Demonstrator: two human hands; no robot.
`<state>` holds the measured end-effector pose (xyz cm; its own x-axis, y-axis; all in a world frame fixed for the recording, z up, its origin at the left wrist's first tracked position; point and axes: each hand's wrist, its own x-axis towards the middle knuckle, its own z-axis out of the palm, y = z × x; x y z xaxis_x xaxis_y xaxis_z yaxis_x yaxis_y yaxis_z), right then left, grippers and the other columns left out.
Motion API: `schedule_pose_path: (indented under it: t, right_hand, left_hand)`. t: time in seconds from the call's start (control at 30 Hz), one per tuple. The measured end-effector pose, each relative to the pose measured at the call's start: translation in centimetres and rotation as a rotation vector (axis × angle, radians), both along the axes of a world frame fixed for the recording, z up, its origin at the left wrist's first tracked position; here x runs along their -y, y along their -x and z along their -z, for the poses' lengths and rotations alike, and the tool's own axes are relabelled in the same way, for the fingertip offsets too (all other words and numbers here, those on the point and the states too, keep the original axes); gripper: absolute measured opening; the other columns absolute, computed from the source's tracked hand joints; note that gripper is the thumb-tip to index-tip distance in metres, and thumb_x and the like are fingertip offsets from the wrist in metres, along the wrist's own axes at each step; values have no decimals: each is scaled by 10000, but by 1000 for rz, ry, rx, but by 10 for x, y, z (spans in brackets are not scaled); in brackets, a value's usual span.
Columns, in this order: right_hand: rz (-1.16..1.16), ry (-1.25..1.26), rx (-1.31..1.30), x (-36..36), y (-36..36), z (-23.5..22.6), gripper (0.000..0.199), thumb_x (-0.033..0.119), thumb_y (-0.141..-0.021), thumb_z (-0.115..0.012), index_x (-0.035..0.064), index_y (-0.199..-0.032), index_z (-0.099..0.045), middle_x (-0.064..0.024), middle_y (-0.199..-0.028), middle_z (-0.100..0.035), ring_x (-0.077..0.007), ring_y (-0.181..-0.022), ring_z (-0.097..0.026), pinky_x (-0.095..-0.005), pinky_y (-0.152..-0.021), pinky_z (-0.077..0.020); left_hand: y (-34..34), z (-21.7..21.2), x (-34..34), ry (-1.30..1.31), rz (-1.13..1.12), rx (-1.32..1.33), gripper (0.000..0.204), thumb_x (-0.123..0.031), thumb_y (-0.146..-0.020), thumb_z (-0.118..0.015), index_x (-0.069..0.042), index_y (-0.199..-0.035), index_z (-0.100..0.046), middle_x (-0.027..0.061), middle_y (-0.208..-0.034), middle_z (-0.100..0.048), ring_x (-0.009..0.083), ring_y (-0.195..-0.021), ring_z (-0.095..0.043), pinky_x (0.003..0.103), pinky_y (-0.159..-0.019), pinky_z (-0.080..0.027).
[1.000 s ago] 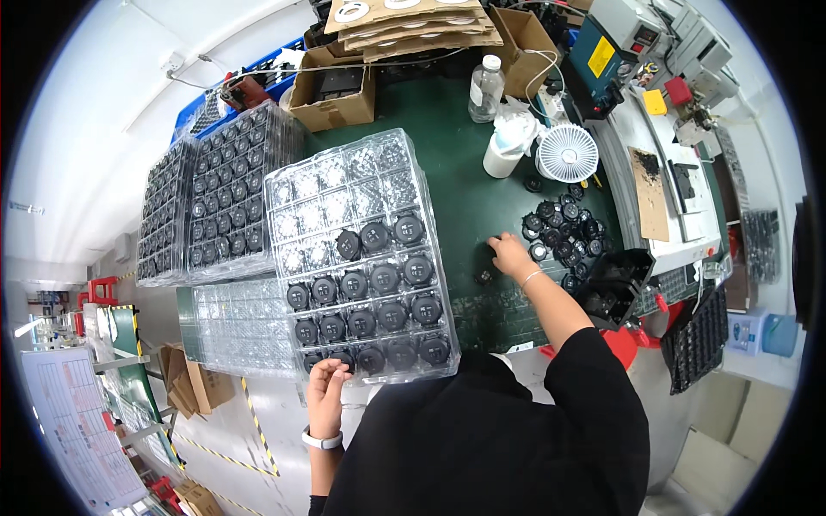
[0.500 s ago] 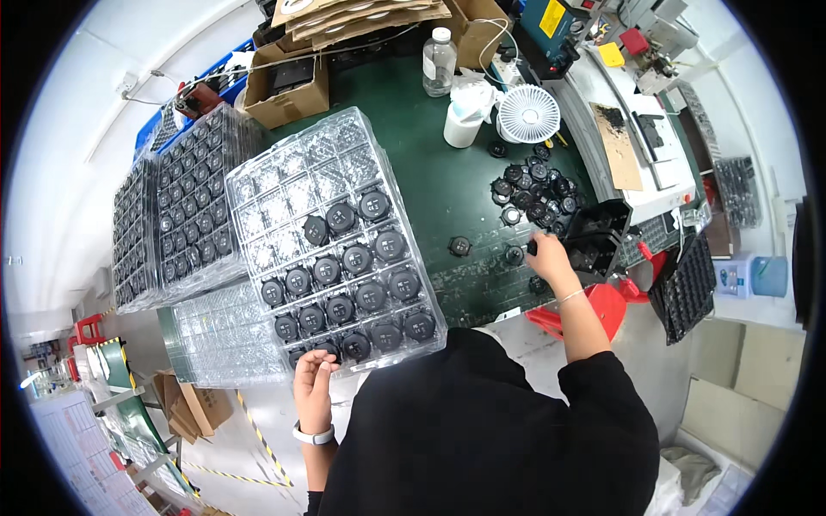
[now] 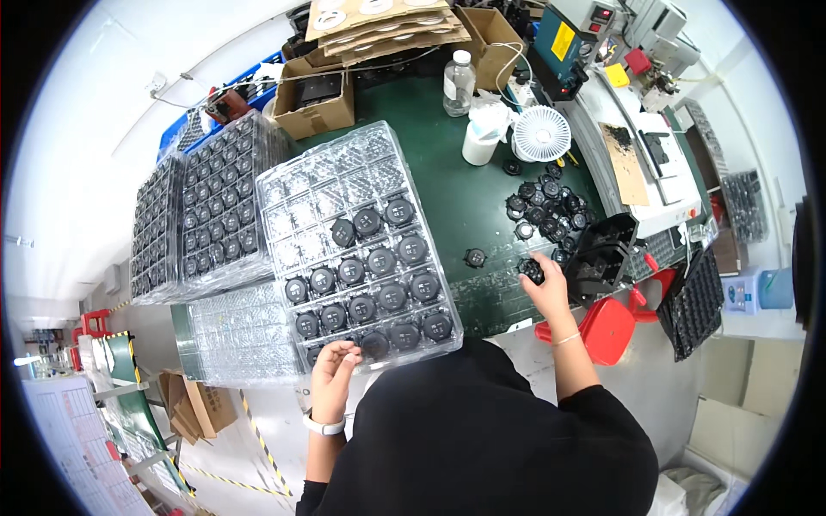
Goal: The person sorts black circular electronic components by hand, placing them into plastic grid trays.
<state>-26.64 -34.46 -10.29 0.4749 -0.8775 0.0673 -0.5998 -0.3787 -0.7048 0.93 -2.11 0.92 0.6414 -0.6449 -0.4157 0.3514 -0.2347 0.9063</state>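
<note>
My left hand (image 3: 331,383) is at the near edge of a clear plastic tray (image 3: 297,204), thumb and fingers pinched together over the nearest row. Whatever they grip, if anything, is hidden. Black round parts (image 3: 392,297), like watch cases, fill the tray's near rows; the far pockets hold none. Over the table's near right side, my right hand (image 3: 551,291) closes its thumb and fingers around a black round part (image 3: 529,270). Left of it lies a single similar part (image 3: 475,257) on the green table (image 3: 422,142). A loose pile of such parts (image 3: 551,206) sits just beyond.
A black bin (image 3: 607,245) stands right of my right hand. Behind the pile are a small white fan (image 3: 541,133), a white tub (image 3: 478,146) and a clear bottle (image 3: 459,83). Stacked filled trays (image 3: 215,193) rise at left. A red stool (image 3: 608,331) is below the table edge.
My right hand has drawn back slightly from the bin and pile, turning so the black round part shows at its fingertips. The left hand stays at the tray edge. The whole view has shifted a little.
</note>
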Motion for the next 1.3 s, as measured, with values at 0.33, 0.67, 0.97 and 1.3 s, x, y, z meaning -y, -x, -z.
schedule_pose_path:
  t: [0.33, 0.67, 0.97, 1.3]
  right_hand:
    - [-1052, -75, 620, -132, -162, -156, 526, 209, -751, -835, 91, -1217, -621, -122, -1207, -624, -320, -1132, -600, -455, -1054, -429]
    - [-996, 330, -103, -185, -235, -156, 497, 73, -714, -735, 67, -1184, -573, -157, -1104, -586, -346, -1018, -609, -448, -827, -535]
    - [-471, 230, -259, -131, -394, -109, 406, 262, -757, -737, -30, -1003, -600, -259, -898, -665, -410, -866, -672, -480, -801, -551]
    - [-336, 327, -451, -150, -441, -103, 334, 222, -764, -733, -20, -958, -609, -226, -902, -692, -387, -868, -692, -464, -801, -565]
  left_hand:
    - [10, -27, 41, 708, 308, -824, 719, -231, -792, -768, 18, -1382, -441, 93, -1245, -605, 203, -1121, -634, 326, -946, -525]
    - [-60, -16, 9, 25, 216, 410, 846, -72, -740, -810, 21, -1416, -311, 127, -1121, -640, 157, -915, -644, 294, -797, -552]
    - [-131, 24, -54, 301, 25, 157, 553, 11, -923, -618, -32, -1417, -373, 124, -1269, -562, 158, -1079, -559, 295, -944, -479]
    - [-160, 48, -100, 326, 26, -3, 363, -28, -953, -592, -11, -1303, -497, 113, -1188, -613, 156, -1035, -595, 299, -945, -475]
